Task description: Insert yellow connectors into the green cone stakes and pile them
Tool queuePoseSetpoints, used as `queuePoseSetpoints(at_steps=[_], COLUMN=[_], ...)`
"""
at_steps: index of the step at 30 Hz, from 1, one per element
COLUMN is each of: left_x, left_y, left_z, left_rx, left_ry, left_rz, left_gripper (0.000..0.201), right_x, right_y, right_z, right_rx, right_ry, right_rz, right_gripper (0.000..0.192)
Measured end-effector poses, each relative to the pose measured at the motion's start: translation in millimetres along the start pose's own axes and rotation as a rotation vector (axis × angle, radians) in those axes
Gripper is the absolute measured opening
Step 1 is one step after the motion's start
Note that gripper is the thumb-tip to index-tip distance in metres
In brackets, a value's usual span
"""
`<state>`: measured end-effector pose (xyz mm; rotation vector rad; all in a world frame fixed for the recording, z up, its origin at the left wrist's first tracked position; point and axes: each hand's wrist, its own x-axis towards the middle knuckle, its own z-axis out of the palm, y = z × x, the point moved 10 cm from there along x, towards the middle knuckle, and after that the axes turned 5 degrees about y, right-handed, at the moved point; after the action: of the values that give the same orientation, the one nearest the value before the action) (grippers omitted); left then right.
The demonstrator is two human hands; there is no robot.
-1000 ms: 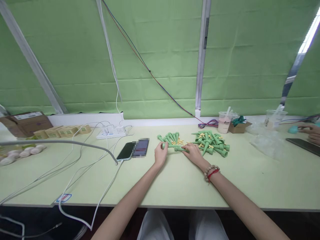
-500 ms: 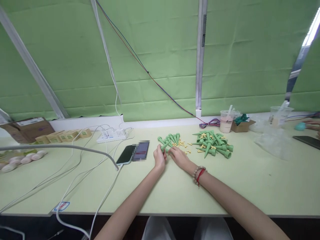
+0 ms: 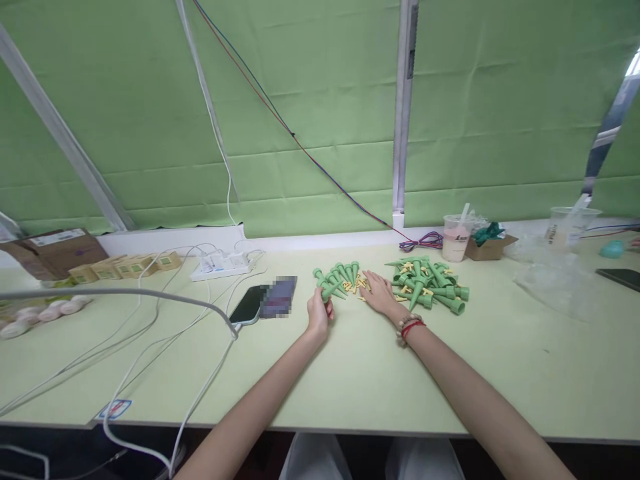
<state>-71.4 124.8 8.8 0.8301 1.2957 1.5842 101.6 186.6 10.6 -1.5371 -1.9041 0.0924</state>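
My left hand [image 3: 319, 316] is closed around a green plastic cone spike [image 3: 329, 292], its narrow tip pointing right. Just beyond lie several more green cone spikes [image 3: 344, 272], set side by side in a rough row. My right hand [image 3: 379, 294] reaches flat over the table with fingers stretched out, at the edge of a scatter of small yellow plastic pieces [image 3: 352, 288]. Whether a piece sits under its fingertips is hidden. To the right of that hand is a heap of green cone spikes [image 3: 417, 293] with yellow pieces mixed in.
Two phones [image 3: 249, 306] lie left of my hands, near a white power strip [image 3: 223, 272] with trailing cables. Behind the heap stand a drink cup [image 3: 455, 241] and a small cardboard box [image 3: 489, 248]. A clear plastic bag [image 3: 550, 287] lies at the right.
My right hand has moved away from the left one, rightward onto the yellow pieces, and its fingers have spread. The left hand still holds a green spike. The view has shifted slightly.
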Motion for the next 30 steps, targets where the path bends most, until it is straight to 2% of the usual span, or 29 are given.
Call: queuePoseSetpoints(at_steps=[5, 13, 17, 25, 27, 30], left_x=[2, 4, 0, -3, -8, -25], left_y=[-4, -4, -2, -7, -9, -14], left_z=[2.5, 4.6, 9.3, 15.0, 23.5, 49.3], left_rx=[0.041, 0.090, 0.114, 0.125, 0.156, 0.321], left_ry=[-0.037, -0.084, -0.113, -0.142, -0.216, -0.471], left_rz=[-0.002, 0.040, 0.058, 0.052, 0.061, 0.135], left_gripper=[0.029, 0.020, 0.018, 0.017, 0.017, 0.021], right_x=[2, -2, -1, -4, -3, 0], right_y=[1, -3, 1, -9, -5, 2], right_z=[6, -13, -10, 2, 3, 4], right_rx=[0.016, 0.046, 0.036, 0.056, 0.089, 0.173], right_ry=[-0.056, 0.063, 0.060, -0.006, 0.001, 0.023], right_rz=[-0.012, -0.059, -0.035, -0.117, -0.111, -0.104], right_gripper=[0.039, 0.025, 0.027, 0.030, 0.028, 0.026])
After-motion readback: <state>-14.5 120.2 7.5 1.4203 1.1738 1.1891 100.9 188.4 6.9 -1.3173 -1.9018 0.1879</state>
